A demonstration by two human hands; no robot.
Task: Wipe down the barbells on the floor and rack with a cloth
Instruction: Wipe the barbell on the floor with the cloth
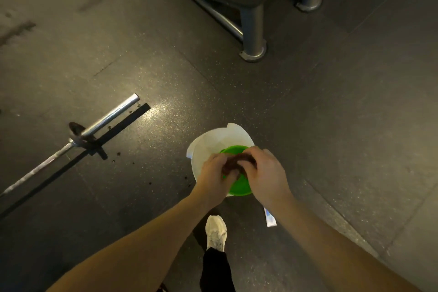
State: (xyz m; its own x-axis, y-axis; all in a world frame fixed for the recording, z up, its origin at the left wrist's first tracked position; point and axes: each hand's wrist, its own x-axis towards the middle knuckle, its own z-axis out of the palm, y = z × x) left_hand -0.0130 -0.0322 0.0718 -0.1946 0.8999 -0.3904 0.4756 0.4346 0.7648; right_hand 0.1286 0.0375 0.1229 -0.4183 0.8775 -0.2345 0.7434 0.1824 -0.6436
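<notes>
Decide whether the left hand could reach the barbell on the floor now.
Probably not yet: the left hand, with the right hand, grips the brown cloth over the green bowl; the barbell lies apart to the left. Floor between looks free.

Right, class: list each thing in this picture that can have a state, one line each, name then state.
brown cloth, bunched, gripped by both hands over the bowl.
left hand, curled round the cloth.
right hand, curled round the cloth.
green bowl, upright in the white container; contents hidden.
white container, upright on the floor.
barbell, lying on the floor, sleeve without plates, untouched.
</notes>
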